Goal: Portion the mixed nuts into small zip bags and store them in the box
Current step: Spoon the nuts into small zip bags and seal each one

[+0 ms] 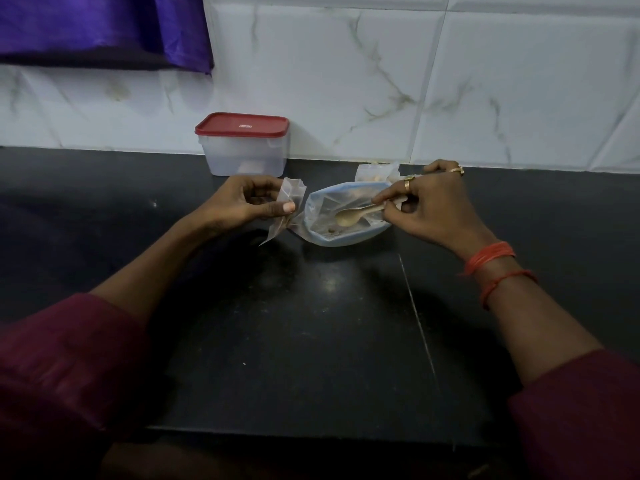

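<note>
Seemingly late on: left hand (pixel 247 202) pinches a small bag (pixel 293 188), right hand (pixel 433 207) pinches the spoon (pixel 349 217) in a nearly empty bowl (pixel 346 241); one filled bag (pixel 375 173) waits, box (pixel 246 154) still lidded.

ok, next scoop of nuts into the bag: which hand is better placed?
Right. The right hand grips the spoon, whose bowl sits inside the dish. The left hand pinches the small zip bag beside the dish.

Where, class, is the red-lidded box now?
In the head view, the box stands left of centre at the back of the counter, against the tiled wall, just beyond the left hand, which pinches a small zip bag.
</note>
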Action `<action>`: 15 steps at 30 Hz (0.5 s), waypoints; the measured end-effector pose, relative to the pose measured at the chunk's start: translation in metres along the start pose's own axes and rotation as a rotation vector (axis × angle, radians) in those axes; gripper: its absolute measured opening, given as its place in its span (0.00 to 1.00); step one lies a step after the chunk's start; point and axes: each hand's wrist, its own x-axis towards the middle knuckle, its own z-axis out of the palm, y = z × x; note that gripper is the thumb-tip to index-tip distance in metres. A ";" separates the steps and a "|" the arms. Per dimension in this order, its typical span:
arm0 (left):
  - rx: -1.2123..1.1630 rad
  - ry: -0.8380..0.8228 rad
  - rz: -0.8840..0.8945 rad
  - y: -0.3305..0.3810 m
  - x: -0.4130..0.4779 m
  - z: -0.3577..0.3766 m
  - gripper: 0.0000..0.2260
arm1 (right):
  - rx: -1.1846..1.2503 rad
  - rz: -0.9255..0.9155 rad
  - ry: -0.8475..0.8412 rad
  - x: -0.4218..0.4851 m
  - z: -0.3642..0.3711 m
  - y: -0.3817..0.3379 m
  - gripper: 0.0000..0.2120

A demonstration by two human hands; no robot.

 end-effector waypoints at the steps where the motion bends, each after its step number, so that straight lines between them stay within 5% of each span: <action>1: -0.002 0.000 -0.001 0.000 0.000 0.000 0.13 | 0.001 -0.040 0.052 0.000 -0.002 -0.001 0.11; 5: -0.005 -0.001 0.001 0.000 0.000 -0.001 0.14 | -0.023 -0.114 0.164 0.002 -0.008 -0.004 0.09; 15: 0.001 -0.031 0.013 0.000 0.000 -0.002 0.14 | 0.006 0.076 0.057 -0.004 0.011 -0.003 0.11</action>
